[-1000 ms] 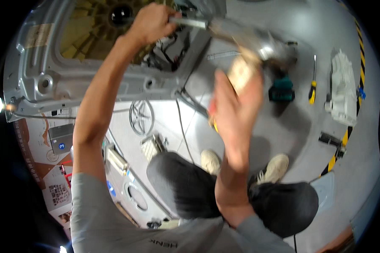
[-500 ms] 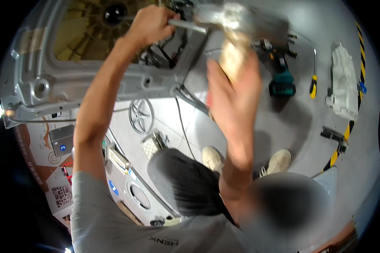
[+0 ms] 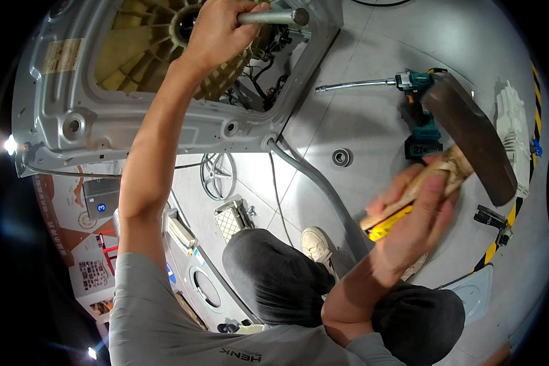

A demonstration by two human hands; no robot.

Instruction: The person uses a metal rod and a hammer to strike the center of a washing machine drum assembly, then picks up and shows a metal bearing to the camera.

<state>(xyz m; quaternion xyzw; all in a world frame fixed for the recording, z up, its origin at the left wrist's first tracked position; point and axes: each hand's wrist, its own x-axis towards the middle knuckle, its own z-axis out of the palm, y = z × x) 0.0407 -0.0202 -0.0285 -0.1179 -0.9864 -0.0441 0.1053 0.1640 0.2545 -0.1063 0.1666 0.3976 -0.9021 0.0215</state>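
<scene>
My left hand (image 3: 216,39) is closed around a metal rod (image 3: 277,17). The rod's flat end sticks out to the right, and its other end runs behind my hand toward the hub of a yellowish ribbed tub (image 3: 134,46). That tub sits inside the grey metal housing (image 3: 143,125) of an appliance, apparently a washing machine. Low on the right, my right hand (image 3: 412,219) grips a hammer (image 3: 473,143) by its wooden handle, which has a yellow label. The dark, heavy hammer head is tilted and well apart from the rod.
On the tiled floor lie a teal cordless drill (image 3: 424,110) with a long socket extension, a ring-shaped bearing (image 3: 341,157), a pulley wheel (image 3: 218,175) and a white plastic part (image 3: 512,125). A grey hose (image 3: 317,177) runs from the housing past my legs.
The hammer has swung away from the rod's end, down and to the right, with my right hand. My left hand keeps its hold on the rod. The bearing on the floor has come into sight.
</scene>
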